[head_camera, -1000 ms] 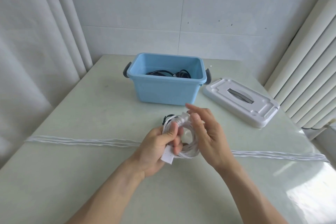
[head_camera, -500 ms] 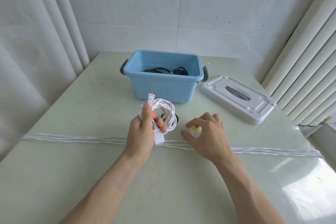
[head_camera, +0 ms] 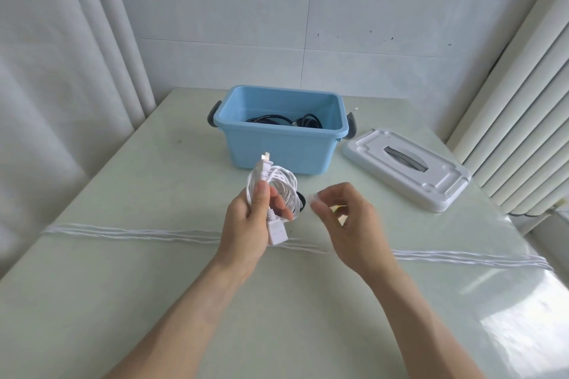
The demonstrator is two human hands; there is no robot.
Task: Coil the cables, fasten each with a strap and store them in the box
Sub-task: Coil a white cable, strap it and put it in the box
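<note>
My left hand [head_camera: 249,218] grips a coiled white cable [head_camera: 284,186] above the table. One plug sticks up from the coil and a white connector [head_camera: 277,232] hangs below my fingers. Just to the right, my right hand [head_camera: 345,218] is raised and pinches a small pale strap [head_camera: 314,197], which is blurred. The two hands are apart. Behind them stands the open blue box [head_camera: 277,154] with black cables [head_camera: 283,120] inside.
The box's white lid [head_camera: 406,169] lies flat to the right of the box. A small black object [head_camera: 301,202] sits on the table behind the coil, mostly hidden. A thin white line [head_camera: 138,232] crosses the pale green table [head_camera: 154,301]. Curtains hang on both sides.
My left hand carried the coil left and upright. My right hand let go of the coil, dropped to the table, then lifted with the small strap pinched in its fingers.
</note>
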